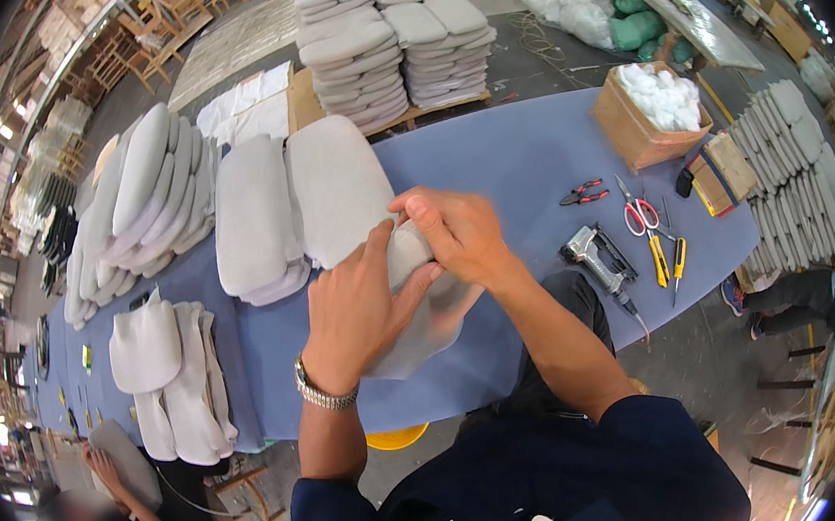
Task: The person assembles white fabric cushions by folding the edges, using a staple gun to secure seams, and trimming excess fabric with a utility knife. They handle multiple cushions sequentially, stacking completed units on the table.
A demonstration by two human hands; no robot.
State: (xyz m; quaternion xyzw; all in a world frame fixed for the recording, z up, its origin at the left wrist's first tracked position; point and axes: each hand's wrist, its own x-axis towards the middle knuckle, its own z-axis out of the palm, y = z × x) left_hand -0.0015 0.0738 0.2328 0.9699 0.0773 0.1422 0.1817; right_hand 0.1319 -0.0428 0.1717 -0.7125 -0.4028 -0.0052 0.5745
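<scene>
Both hands work on a light grey fabric cushion cover (pixel 407 253) held above the blue table in front of me. My left hand (pixel 353 302), with a metal watch on the wrist, grips its near left side, thumb pressed on the fabric. Curled over its far right edge are the fingers of my right hand (pixel 457 237). The cover's lower part (pixel 416 346) hangs down loosely below my hands. Just beyond them lies a finished-looking grey cushion (pixel 339 173), beside a small stack of similar cushions (pixel 253 221).
Right on the table (pixel 517 140) lie red-handled pliers (pixel 584 192), scissors (pixel 641 217), a staple gun (pixel 598 258) with hose, and yellow-handled tools (pixel 679 257). A cardboard box (pixel 626 125) holds white stuffing. Cushion piles (pixel 144 186) and covers (pixel 184 393) stand left. A co-worker (pixel 151 517) sits lower left.
</scene>
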